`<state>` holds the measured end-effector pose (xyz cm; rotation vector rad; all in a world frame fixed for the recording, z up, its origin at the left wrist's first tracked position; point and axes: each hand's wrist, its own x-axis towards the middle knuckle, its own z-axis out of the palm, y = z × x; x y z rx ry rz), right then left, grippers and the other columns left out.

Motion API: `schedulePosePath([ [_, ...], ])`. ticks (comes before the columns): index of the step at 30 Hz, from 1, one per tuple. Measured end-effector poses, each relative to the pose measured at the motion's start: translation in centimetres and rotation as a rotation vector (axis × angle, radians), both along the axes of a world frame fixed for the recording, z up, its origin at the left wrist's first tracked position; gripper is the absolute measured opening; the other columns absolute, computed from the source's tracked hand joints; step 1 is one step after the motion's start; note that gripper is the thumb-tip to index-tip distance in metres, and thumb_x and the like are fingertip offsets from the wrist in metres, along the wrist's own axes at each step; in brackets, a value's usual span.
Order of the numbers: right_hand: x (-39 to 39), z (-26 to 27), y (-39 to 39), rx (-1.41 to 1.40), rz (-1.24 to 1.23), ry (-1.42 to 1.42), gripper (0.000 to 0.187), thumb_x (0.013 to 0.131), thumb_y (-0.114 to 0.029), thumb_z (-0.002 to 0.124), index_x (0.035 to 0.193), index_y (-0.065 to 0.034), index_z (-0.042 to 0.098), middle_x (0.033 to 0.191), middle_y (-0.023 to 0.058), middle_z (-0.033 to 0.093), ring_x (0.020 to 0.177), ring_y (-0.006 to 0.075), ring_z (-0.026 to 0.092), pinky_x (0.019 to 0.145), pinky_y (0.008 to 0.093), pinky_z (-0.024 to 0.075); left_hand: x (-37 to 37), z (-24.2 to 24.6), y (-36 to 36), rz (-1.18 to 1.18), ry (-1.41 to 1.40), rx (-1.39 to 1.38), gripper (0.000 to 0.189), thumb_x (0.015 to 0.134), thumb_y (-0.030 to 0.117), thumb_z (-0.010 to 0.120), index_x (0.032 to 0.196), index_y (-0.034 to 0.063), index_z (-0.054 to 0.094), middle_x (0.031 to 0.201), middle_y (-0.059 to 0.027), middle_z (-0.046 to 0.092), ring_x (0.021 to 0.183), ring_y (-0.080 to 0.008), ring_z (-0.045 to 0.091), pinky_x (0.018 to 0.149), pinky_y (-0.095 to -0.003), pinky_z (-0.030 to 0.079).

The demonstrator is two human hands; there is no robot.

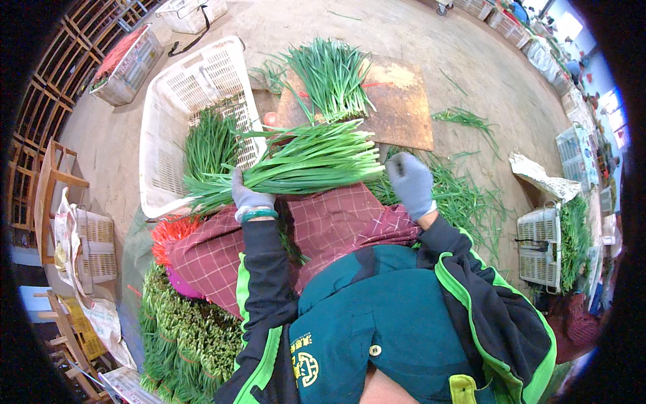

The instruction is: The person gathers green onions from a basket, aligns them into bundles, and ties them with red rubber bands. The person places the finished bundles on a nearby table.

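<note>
A bunch of long green leafy stalks, like garlic chives [313,161], lies crosswise above my lap, pale stem ends to the right. My gloved left hand [251,194], with a green bangle at the wrist, grips its leafy end. Beside the pale ends is my gloved right hand [410,182], its fingers curled; whether they hold a stalk cannot be told. Another bunch [330,81] lies on a worn wooden board [404,108] over a red tie. To the left, a white plastic basket [164,126] contains more greens [209,144].
Loose leaves [469,202] are strewn on the floor to my right. Red ties [174,235] and stacked tied bunches [189,333] sit at my lower left. A crate of greens [537,247] stands far right; a wooden stool [48,192] is at the left.
</note>
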<state>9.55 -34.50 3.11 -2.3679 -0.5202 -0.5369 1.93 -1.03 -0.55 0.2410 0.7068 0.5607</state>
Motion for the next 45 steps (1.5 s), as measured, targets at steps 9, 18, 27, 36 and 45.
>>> schedulePosePath([
  [9,6.3,-0.8,-11.3,-0.4,0.16,0.323,0.058,0.08,-0.029,0.073,0.129,-0.0043,0.056,0.118,0.0225,0.065,0.115,0.035,0.062,0.095,0.04,0.049,-0.4,-0.7,1.3,0.017,-0.34,0.109,0.023,0.095,0.031,0.063,0.089,0.0099,0.059,0.084,-0.0059,0.065,0.082,-0.0242,0.062,0.088,-0.0468,0.051],
  [18,10.2,9.8,5.3,-0.351,0.722,0.5,0.071,0.097,-0.048,0.056,0.147,-0.0007,0.039,0.136,0.0271,0.055,0.124,0.037,0.056,0.102,0.0405,0.0456,-0.4,2.7,1.0,-0.146,-0.515,0.185,0.023,0.096,0.031,0.063,0.095,0.0087,0.057,0.076,0.0006,0.049,0.075,-0.0188,0.049,0.09,-0.0397,0.045],
  [27,5.5,8.2,5.1,-0.364,1.009,0.726,0.096,0.092,-0.063,0.057,0.154,-0.0009,0.018,0.136,0.0272,0.055,0.123,0.0373,0.057,0.102,0.0439,0.0454,-0.6,2.2,1.9,-0.193,-0.605,0.268,0.02,0.096,0.028,0.063,0.093,0.0089,0.059,0.075,-0.0009,0.054,0.073,-0.0187,0.055,0.086,-0.0389,0.048],
  [36,-3.6,3.6,4.7,-0.376,0.59,0.343,0.129,0.056,-0.059,0.087,0.15,0.0034,0.024,0.139,0.0272,0.048,0.131,0.0432,0.045,0.113,0.0551,0.0286,1.9,6.5,0.6,-0.191,-0.137,0.256,0.018,0.095,0.024,0.06,0.089,0.0068,0.059,0.074,-0.0075,0.062,0.069,-0.0271,0.063,0.078,-0.0422,0.055],
  [45,-2.7,1.7,5.1,0.054,0.459,0.499,0.087,0.064,-0.033,0.088,0.134,-0.0023,0.048,0.122,0.0228,0.06,0.115,0.0381,0.06,0.096,0.0427,0.0501,8.4,9.7,0.3,-0.171,-0.014,0.401,0.016,0.092,0.021,0.064,0.09,0.006,0.058,0.076,-0.0089,0.06,0.069,-0.03,0.063,0.069,-0.0437,0.054],
])
